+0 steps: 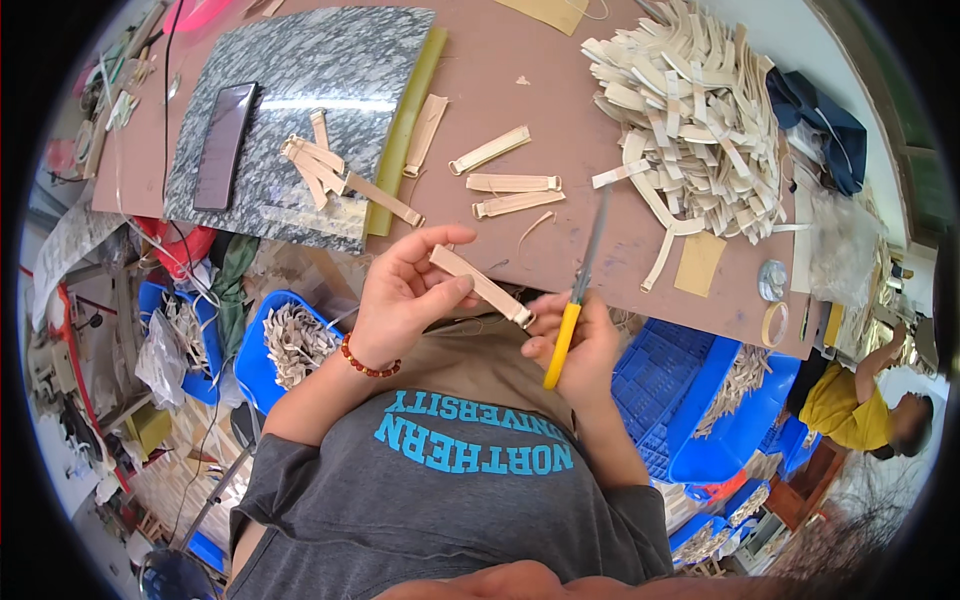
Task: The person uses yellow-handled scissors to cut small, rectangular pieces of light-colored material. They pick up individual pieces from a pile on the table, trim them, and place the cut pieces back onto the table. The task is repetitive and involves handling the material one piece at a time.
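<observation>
Between my two hands is a short beige fabric strap with a small metal buckle at its lower right end. My left hand pinches the strap near its middle with the thumb and fingers. Yellow-handled scissors lie in the grip of my right hand, their blades pointing up and away from me. The fingertips of that hand are at the strap's buckle end. Just beyond, several similar straps lie on the brown table. A thin thread-like offcut rests near the table's front edge.
A large heap of cream straps covers the table's right side. To the left, a marbled board bears a dark phone and more straps. Blue bins stand below on both sides. A person in yellow is at far right.
</observation>
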Tool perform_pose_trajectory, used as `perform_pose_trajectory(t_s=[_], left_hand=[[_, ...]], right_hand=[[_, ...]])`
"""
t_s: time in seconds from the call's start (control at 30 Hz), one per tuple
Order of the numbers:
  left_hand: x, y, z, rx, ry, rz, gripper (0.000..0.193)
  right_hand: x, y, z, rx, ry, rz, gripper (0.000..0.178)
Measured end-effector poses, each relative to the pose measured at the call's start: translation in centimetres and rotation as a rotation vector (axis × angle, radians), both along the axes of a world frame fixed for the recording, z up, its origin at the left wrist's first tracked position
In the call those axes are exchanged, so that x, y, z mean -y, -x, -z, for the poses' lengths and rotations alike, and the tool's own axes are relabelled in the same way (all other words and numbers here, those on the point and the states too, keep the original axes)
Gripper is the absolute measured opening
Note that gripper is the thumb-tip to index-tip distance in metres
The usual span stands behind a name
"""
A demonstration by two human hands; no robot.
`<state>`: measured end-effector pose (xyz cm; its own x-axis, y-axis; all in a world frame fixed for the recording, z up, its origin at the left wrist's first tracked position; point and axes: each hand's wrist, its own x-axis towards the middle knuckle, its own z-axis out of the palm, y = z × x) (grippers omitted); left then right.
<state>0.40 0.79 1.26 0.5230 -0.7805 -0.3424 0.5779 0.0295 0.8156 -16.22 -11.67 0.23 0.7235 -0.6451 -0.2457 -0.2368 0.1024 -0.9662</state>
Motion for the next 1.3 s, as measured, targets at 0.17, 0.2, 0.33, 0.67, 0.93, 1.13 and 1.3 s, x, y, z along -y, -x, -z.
perform_pose_trajectory(t_s=[0.17,0.2,0.33,0.67,0.93,1.13,1.3], left_hand=[[0.0,1.3,1.4,0.016,0.005,0.015,0.02],[-0.1,1.4,1.6,0.036,0.002,0.048,0.02],[-0.3,1.5,1.6,0.037,-0.045,0.197,0.02],[0.5,1.0,3.0,-0.168,0.056,-0.003,0.012],[0.5,0.6,2.5,-0.062,0.041,-0.15,0.019],[0.2,0.7,2.5,0.067,0.068,-0.112,0.024],[0.1,0.8,2.4,0.065,0.071,-0.125,0.024]], right_hand=[[-0.4,-1.1,0.7,0.228,-0.208,0.131,0.033],[-0.1,-1.2,0.7,0.221,-0.186,0.138,0.032],[1.1,-1.7,1.1,0.192,-0.087,0.146,0.028],[2.1,-0.3,-0.4,-0.236,0.292,-0.091,0.069],[1.0,1.4,-1.4,-0.281,0.763,-0.273,0.078],[0.9,1.1,-1.2,-0.309,0.837,-0.285,0.076],[0.9,0.8,-1.3,-0.307,0.841,-0.296,0.074]])
